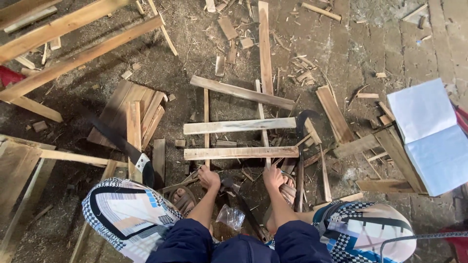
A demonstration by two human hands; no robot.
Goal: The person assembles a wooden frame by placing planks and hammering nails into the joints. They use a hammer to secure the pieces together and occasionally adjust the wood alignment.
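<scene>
Person squats over a frame of 2 slats laid across thin sticks on the floor. Left hand rests loose near the lower slat, holding nothing visible. Right hand clenched, contents unclear. Hammer lies between hands. Best keep slats parallel, ends flush, before fixing.

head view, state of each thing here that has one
left hand: resting on the ground by a slat
right hand: closed, on the ground
open book: lying open, pages up
hammer: lying flat between the hands
handsaw: lying untouched
plastic bag: crumpled
</scene>
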